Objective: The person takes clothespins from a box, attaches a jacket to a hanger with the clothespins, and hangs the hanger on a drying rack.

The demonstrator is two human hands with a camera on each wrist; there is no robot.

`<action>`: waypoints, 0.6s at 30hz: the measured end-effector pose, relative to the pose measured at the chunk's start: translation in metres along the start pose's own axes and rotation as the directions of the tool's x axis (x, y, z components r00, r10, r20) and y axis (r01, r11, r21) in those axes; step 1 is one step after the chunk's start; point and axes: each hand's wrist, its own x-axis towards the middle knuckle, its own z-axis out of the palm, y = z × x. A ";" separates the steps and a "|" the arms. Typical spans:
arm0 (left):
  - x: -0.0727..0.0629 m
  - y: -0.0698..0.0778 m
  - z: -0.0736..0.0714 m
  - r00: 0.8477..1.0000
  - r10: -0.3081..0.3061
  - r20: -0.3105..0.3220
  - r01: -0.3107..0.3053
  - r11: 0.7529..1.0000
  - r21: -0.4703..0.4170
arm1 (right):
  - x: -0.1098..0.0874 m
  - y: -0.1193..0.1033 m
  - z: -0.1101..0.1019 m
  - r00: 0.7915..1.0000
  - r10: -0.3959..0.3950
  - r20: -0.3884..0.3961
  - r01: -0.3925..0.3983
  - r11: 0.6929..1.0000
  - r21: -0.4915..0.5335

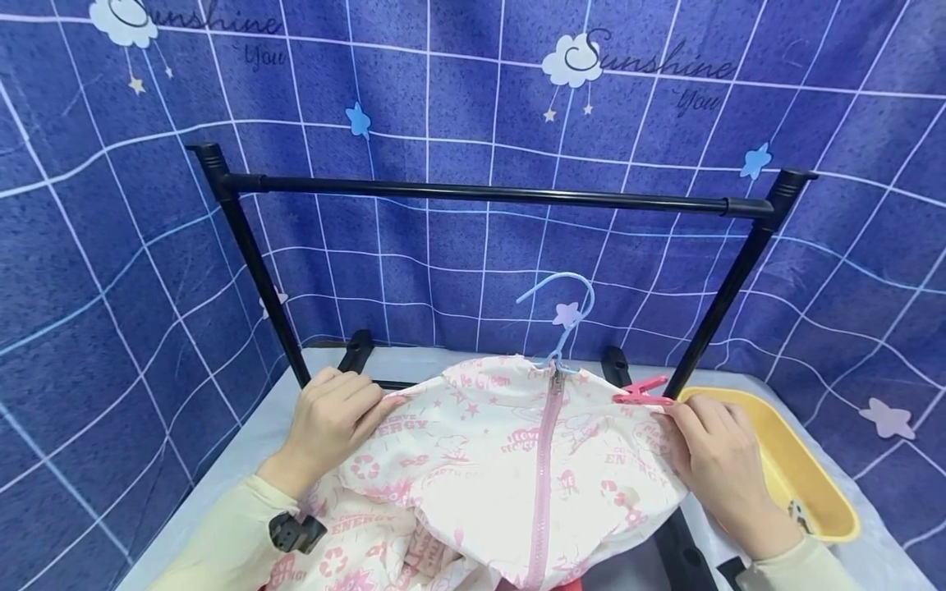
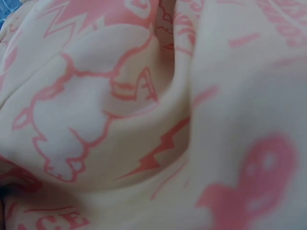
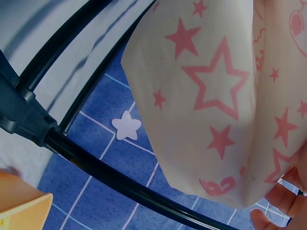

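A white jacket [image 1: 473, 484] with pink print and a pink zipper [image 1: 545, 484] hangs on a light blue hanger [image 1: 580, 308], whose hook rises above the collar. My left hand [image 1: 336, 414] grips the jacket's left shoulder, fingers curled over the edge. At the opposite shoulder my right hand [image 1: 717, 460] pinches the fabric beside a pink clothespin [image 1: 641, 392] on the top edge. Cloth fills the left wrist view, hiding that hand. In the right wrist view, fingertips [image 3: 280, 199] show at the edge of the draped jacket.
A black clothes rack [image 1: 488, 193] stands behind the jacket, its bar above the hook. On the right, a yellow basin [image 1: 820, 501] holds a metal-looking clip [image 1: 798, 515]. A blue grid-patterned curtain [image 1: 458, 98] covers the back. Something red [image 1: 569, 585] shows under the jacket's hem.
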 end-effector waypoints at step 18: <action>0.005 0.003 -0.003 0.997 0.047 -0.061 -0.048 0.999 -0.007 | -0.004 -0.001 -0.005 0.989 0.037 0.146 -0.040 0.999 0.018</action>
